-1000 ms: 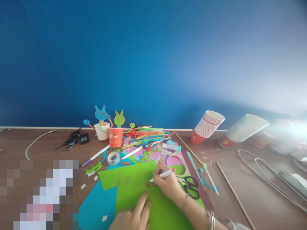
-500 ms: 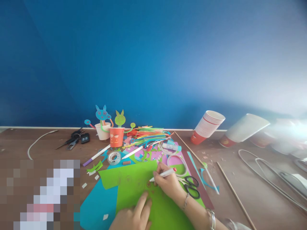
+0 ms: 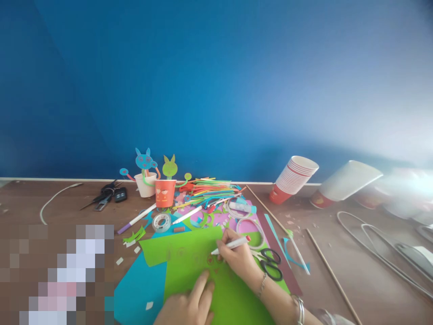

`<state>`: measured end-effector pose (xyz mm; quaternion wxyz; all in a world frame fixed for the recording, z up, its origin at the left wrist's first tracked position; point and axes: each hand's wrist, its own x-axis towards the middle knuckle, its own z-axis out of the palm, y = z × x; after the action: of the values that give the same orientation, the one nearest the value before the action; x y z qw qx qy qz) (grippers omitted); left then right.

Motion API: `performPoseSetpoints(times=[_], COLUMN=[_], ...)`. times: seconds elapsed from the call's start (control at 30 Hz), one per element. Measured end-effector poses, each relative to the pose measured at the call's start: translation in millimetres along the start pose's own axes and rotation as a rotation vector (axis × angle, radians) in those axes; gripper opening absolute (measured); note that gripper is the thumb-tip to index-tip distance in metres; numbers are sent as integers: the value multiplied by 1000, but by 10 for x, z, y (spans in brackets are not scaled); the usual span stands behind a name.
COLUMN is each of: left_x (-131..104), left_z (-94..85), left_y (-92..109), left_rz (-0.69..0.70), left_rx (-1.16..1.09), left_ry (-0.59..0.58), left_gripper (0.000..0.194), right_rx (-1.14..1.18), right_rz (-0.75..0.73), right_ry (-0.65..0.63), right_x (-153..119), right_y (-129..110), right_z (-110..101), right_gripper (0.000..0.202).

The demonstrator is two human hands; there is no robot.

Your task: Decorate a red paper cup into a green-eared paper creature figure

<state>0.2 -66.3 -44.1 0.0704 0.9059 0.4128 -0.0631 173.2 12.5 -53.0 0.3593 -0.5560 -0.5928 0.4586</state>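
A bright green sheet of paper (image 3: 243,289) lies in front of me, with small reddish drawn marks near its middle. My left hand (image 3: 189,302) rests on the lower part of the sheet, fingers stretched out flat. Pinched in my right hand (image 3: 237,257) is a white marker (image 3: 235,244) with a red end, its tip close to a small drawn round shape. Black-handled scissors (image 3: 271,264) lie just right of that hand. Under the green paper's left side shows a blue sheet (image 3: 142,284).
Behind the paper are a tape roll (image 3: 161,222), colourful pipe cleaners (image 3: 213,192) and two cups with paper animal figures, one white (image 3: 146,187), one red (image 3: 164,196). Stacked paper cups (image 3: 294,180) lean at right, near a wooden stick (image 3: 331,273). Keys (image 3: 108,195) lie left.
The marker tip has shifted very slightly upward, off the small round shape. My left hand keeps its place on the paper.
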Motion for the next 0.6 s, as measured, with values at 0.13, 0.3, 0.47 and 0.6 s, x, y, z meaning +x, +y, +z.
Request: performPoseSetpoints(times=[0.13,0.3,0.47,0.6], left_x=[-1,9,8,-1], left_z=[-20,-29,-40,-32], left_y=[0,0,7,13], left_rz=[-5,-6,-8,-11], left_rx=[-4,-6,-16,-17], left_ry=[-10,-23,-18,-20], left_gripper=[45,46,46,46], right_rx=[-94,-138,-111,-11], right_rz=[-28,-72,-72,-36], right_ry=[-16,-15,-15,-5], right_x=[-14,-29,-24,-15], right_y=[-15,-35,-38,-37], right_z=[-5,-5,8,13], right_gripper=[19,22,23,21])
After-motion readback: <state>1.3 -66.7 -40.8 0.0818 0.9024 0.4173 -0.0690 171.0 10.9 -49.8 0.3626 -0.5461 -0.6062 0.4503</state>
